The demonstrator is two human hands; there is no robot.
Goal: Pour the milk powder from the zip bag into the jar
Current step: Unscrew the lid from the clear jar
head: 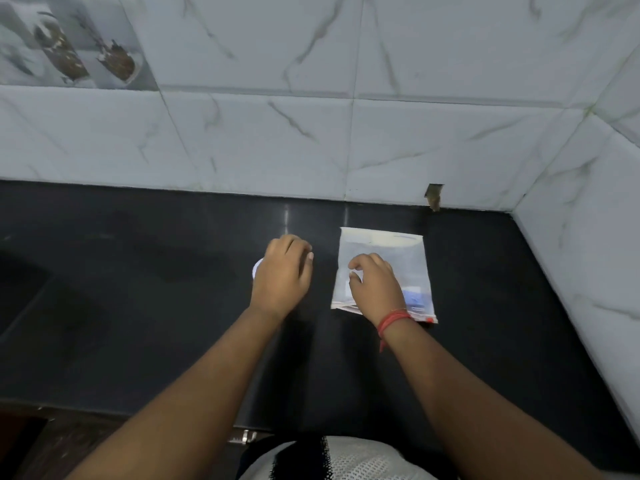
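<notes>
Dim bluish light, soft focus, wide-angle bending at edges

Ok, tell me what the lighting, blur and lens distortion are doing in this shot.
Head view: dim, cool light; the black counter reflects pale streaks of the tile joints; wide-angle bending curves the wall tiles; the left hand hides most of a white object; the zip bag under the right hand looks soft, its print unreadable.
</notes>
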